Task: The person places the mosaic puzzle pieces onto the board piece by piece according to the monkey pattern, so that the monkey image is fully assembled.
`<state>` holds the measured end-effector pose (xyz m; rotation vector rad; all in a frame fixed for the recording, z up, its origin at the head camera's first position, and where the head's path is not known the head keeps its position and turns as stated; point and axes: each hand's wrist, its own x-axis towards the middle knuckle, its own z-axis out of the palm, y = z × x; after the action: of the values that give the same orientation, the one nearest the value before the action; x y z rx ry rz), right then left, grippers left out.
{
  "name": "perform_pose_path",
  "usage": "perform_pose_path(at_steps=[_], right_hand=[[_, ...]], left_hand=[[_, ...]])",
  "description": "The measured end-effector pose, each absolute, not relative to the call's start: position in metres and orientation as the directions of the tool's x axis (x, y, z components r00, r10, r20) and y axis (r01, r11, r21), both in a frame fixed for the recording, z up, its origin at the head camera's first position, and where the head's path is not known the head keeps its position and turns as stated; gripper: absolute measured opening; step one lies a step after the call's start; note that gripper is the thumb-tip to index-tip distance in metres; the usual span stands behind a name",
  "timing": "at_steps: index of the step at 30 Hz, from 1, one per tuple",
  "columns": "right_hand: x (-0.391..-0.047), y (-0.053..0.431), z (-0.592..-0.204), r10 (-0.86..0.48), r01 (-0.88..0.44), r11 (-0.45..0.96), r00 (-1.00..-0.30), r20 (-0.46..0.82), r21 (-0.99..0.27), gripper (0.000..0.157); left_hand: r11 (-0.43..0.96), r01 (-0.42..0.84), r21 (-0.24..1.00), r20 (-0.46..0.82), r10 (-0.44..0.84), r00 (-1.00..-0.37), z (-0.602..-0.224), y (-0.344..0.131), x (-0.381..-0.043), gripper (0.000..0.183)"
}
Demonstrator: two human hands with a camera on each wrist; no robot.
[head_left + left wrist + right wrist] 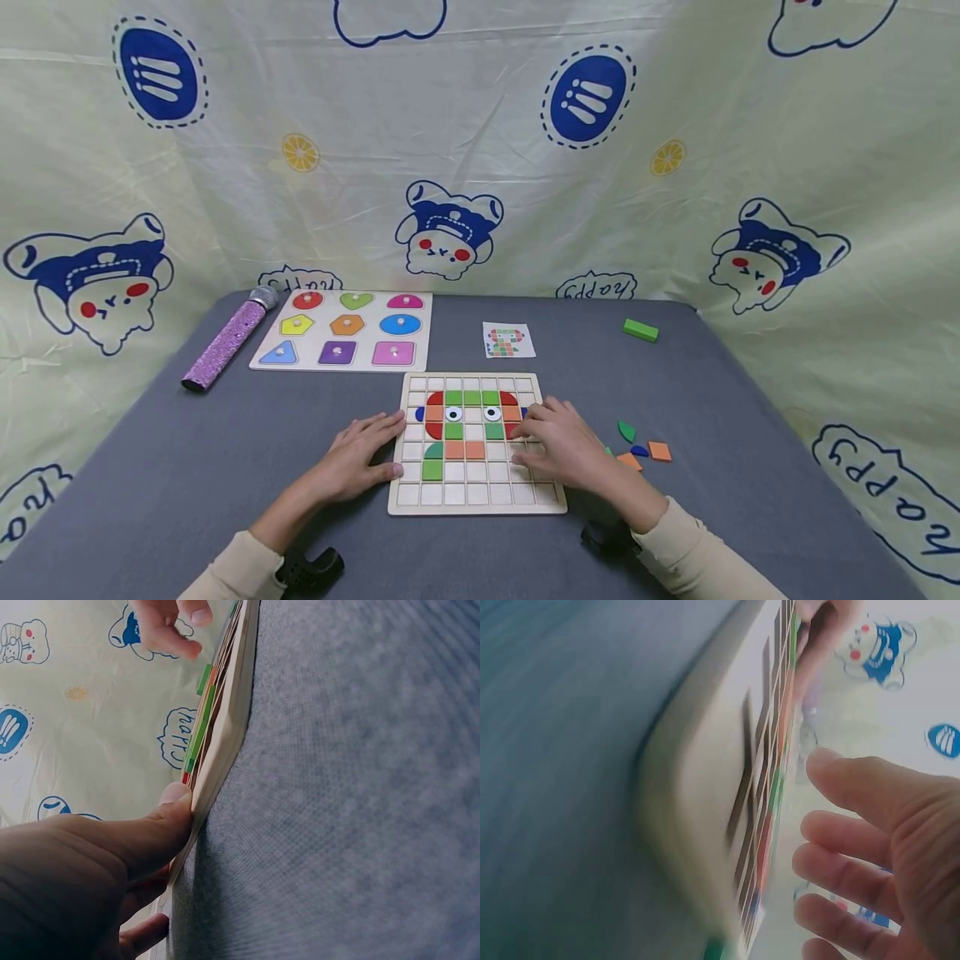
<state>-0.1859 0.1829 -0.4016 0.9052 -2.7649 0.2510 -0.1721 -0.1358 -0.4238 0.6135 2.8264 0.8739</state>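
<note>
A square wooden grid board [477, 495] lies on the table, with coloured tiles set in several of its cells. Green, red and orange tiles and two eye tiles [453, 414] fill the upper rows; a green square tile [432, 471] sits lower left. At the board's left edge, my left hand [356, 458] rests its thumb and fingertips against the side. My right hand [558, 442] hovers over the board's right part, fingers loosely bent and spread. Nothing shows between those fingers [840, 870] in the right wrist view. It hides some right-hand cells.
Right of the board lie loose pieces, among them an orange tile [660, 451] and a green one [627, 431]. A pattern card [510, 352], a green block [641, 331], a shape puzzle board [360, 361] and a glittery purple microphone [231, 340] lie farther back.
</note>
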Motion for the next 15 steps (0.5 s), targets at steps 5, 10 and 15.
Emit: perform_pose_path(at_steps=[5, 10, 15], right_hand=[[-0.186, 0.212, -0.403, -0.501, -0.540, 0.834, -0.827, 0.254, -0.112, 0.026], [-0.186, 0.235, -0.406, -0.467, -0.504, 0.856, -0.849, 0.248, -0.112, 0.029], [-0.189, 0.248, -0.409, -0.448, -0.482, 0.870, -0.860, 0.245, -0.100, 0.028]], left_hand=[[0.752, 0.344, 0.563, 0.005, 0.413, -0.911, -0.423, -0.136, -0.172, 0.065], [0.750, 0.354, 0.559, 0.015, 0.417, -0.909, -0.424, -0.136, -0.172, 0.065], [0.744, 0.367, 0.559, 0.027, 0.426, -0.904, -0.424, -0.137, -0.171, 0.064]])
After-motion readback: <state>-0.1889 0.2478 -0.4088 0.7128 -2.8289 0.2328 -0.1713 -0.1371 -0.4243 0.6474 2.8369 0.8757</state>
